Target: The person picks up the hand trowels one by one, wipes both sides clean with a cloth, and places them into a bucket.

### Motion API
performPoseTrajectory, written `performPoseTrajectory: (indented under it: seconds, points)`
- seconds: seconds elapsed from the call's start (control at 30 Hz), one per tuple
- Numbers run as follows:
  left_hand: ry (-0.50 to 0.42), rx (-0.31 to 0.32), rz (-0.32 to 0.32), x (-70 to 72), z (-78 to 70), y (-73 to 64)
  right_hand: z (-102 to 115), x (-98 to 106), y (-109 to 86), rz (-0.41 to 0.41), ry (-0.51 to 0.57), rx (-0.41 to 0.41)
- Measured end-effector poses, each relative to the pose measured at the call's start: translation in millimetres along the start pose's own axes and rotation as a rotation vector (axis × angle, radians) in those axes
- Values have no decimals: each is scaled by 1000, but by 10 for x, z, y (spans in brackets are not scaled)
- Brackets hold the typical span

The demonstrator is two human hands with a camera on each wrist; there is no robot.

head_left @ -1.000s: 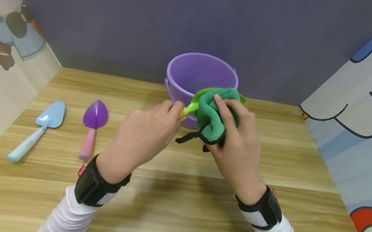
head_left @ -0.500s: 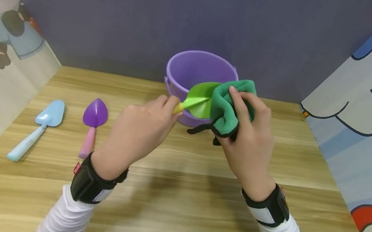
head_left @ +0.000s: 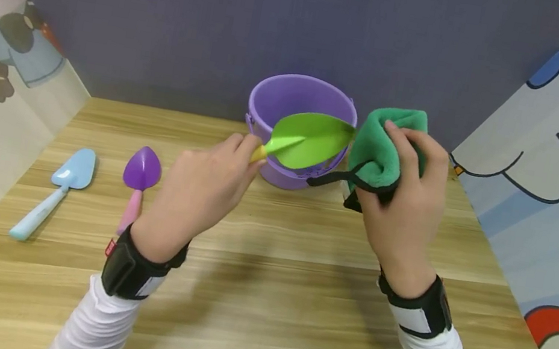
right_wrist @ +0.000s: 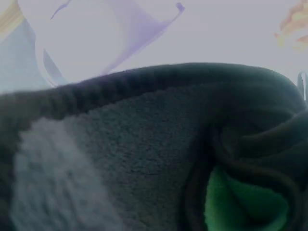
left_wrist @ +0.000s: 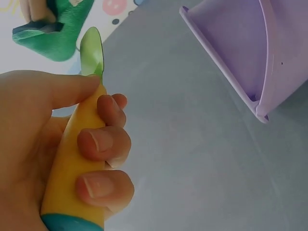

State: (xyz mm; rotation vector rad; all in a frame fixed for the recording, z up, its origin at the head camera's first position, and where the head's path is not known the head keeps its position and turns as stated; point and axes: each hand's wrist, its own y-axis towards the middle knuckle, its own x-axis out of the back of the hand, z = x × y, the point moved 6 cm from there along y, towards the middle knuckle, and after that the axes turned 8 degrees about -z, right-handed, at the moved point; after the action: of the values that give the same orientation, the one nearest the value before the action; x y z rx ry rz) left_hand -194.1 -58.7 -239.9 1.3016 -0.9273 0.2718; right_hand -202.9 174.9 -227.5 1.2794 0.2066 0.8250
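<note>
From where I stood, the left hand (head_left: 200, 189) gripped the leaf-shaped green plastic trowel (head_left: 314, 143) low, seemingly to leave its blade exposed, near the round purple plastic bucket (head_left: 280, 179). The right hand (head_left: 408, 207) held the bunched, black-edged green plush cloth (head_left: 374, 144) just beside the tip.

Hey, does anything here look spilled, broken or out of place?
Nothing stands out: the purple bucket stands upright, the blue trowel and purple trowel lie on the table, and I see no spill or crack. The left hand grips the green trowel; the right hand holds a green cloth.
</note>
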Motion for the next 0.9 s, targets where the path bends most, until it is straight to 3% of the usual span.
performPoseTrajectory:
  seconds: [0.1,0.2,0.63,0.9]
  points:
    - [-6,19,10,4,24,-5,17,36,12,-45,31,-4]
    - [-11,22,12,13,25,-9,98,35,-16,-38,38,23]
    - [13,-53,-19,-10,-87,-23,546,-258,-370,180,113,277]
    - [46,-134,-42,1,-179,-51,566,-375,-466,247,123,288]
